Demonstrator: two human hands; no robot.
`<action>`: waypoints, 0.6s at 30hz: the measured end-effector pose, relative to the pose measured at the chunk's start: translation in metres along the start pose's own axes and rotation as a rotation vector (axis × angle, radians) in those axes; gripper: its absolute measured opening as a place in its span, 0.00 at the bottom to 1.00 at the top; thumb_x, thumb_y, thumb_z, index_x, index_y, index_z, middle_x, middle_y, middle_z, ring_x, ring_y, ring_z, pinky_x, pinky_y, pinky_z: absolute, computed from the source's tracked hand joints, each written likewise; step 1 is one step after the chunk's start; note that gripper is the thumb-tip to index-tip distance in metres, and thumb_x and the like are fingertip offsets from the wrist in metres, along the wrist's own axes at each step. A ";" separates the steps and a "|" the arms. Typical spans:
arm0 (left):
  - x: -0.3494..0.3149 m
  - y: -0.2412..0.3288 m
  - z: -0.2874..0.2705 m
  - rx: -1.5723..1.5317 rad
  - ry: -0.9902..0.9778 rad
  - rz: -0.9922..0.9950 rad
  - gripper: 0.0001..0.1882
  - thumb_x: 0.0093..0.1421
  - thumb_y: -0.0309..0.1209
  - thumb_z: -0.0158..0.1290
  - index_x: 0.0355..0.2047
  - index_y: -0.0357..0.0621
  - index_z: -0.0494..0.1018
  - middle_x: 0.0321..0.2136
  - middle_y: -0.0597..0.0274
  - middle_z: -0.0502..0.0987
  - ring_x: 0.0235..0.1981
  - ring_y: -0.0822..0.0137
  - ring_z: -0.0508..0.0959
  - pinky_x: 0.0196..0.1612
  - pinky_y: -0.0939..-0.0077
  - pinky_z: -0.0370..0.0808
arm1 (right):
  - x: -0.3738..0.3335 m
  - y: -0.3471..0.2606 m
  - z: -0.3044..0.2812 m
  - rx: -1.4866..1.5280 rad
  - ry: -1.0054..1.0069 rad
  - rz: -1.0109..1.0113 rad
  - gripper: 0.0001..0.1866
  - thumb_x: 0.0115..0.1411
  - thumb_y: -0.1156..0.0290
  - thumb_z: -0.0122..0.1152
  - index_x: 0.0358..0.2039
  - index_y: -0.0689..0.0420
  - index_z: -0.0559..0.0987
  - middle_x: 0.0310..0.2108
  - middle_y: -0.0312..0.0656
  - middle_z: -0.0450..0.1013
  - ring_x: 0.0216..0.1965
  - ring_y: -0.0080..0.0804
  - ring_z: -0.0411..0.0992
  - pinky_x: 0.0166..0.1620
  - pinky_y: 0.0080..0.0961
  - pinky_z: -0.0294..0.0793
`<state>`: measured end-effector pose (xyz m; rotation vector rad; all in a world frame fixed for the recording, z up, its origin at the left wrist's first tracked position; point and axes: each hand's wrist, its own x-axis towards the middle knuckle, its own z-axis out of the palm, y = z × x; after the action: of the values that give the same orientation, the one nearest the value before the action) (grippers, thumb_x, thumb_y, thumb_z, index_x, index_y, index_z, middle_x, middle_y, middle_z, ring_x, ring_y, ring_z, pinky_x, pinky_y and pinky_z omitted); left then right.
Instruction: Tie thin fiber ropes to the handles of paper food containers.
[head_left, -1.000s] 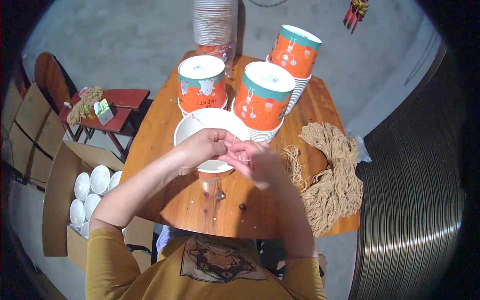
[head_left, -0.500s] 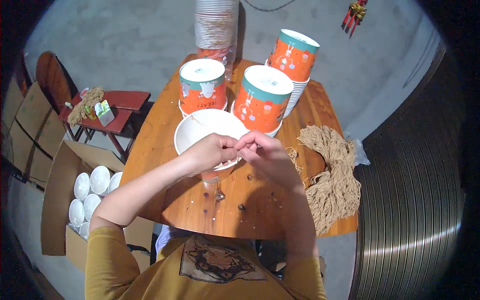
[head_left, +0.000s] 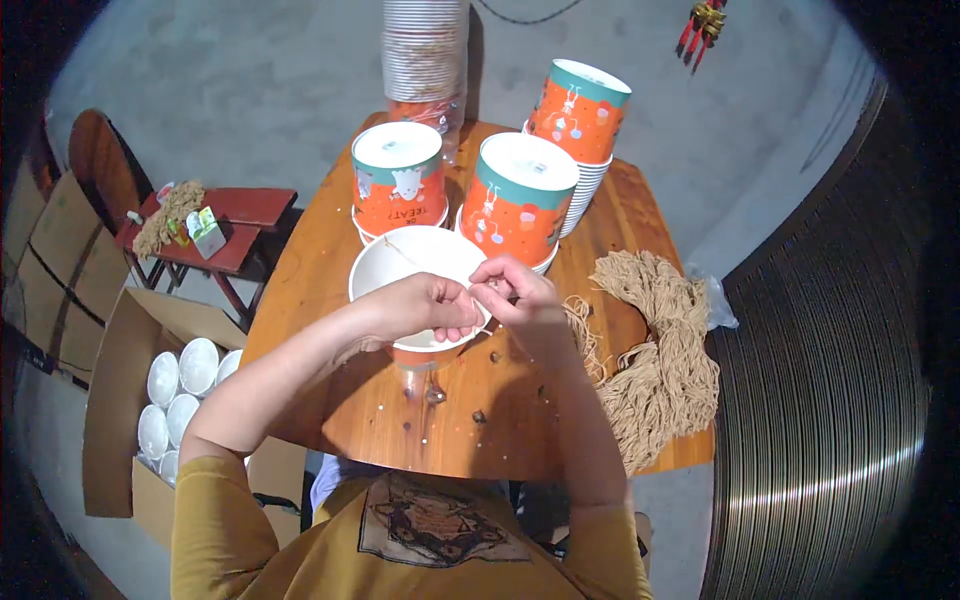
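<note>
An upright paper bucket (head_left: 385,268) with a white inside and an orange outer wall stands on the wooden table (head_left: 400,445). A thin string (head_left: 400,252) lies against its far inner wall. Over the near right part of the rim, my left hand (head_left: 430,308) is closed in a pinch on a string. My right hand (head_left: 518,298) pinches close beside it, also on the string; the exact grip is partly hidden by the fingers. To the right lies a large hank of tan string (head_left: 665,365), with loose strands reaching toward my right hand.
Stacks of upside-down orange buckets (head_left: 400,190), (head_left: 520,205), (head_left: 580,115) stand at the back. Behind them rises a tall wrapped bucket stack (head_left: 425,50). An open carton (head_left: 110,400) with white cups sits at the lower left, near a red bench (head_left: 255,205). Ribbed dark material (head_left: 820,370) curves along the right.
My fingers have shifted slightly around the string at the rim, with the left fingers now reaching lower inside the bucket. The view has moved a little.
</note>
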<state>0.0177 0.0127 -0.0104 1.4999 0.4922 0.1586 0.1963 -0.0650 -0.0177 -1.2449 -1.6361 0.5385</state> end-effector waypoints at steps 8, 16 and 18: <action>0.001 0.005 -0.001 -0.038 0.076 -0.045 0.07 0.61 0.31 0.53 0.32 0.40 0.74 0.24 0.70 0.74 0.24 0.81 0.70 0.27 0.88 0.67 | -0.022 0.014 -0.001 -0.115 0.028 -0.329 0.10 0.49 0.77 0.65 0.28 0.57 0.72 0.36 0.38 0.69 0.29 0.24 0.69 0.29 0.20 0.69; 0.006 0.001 -0.002 -0.090 0.068 -0.027 0.06 0.61 0.31 0.53 0.31 0.41 0.74 0.22 0.70 0.74 0.22 0.82 0.69 0.26 0.89 0.66 | -0.035 0.026 0.013 -0.350 0.165 -0.445 0.15 0.45 0.81 0.67 0.31 0.54 0.71 0.34 0.42 0.66 0.35 0.33 0.70 0.33 0.25 0.73; 0.006 0.003 -0.001 -0.089 0.075 -0.036 0.06 0.61 0.31 0.53 0.31 0.41 0.74 0.22 0.71 0.73 0.22 0.82 0.69 0.26 0.89 0.66 | -0.038 0.032 0.015 -0.265 0.146 -0.418 0.17 0.44 0.82 0.64 0.33 0.55 0.69 0.34 0.42 0.64 0.35 0.39 0.69 0.35 0.32 0.72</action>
<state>0.0233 0.0163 -0.0090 1.4011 0.5651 0.2066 0.1984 -0.0844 -0.0659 -1.0540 -1.8153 -0.0280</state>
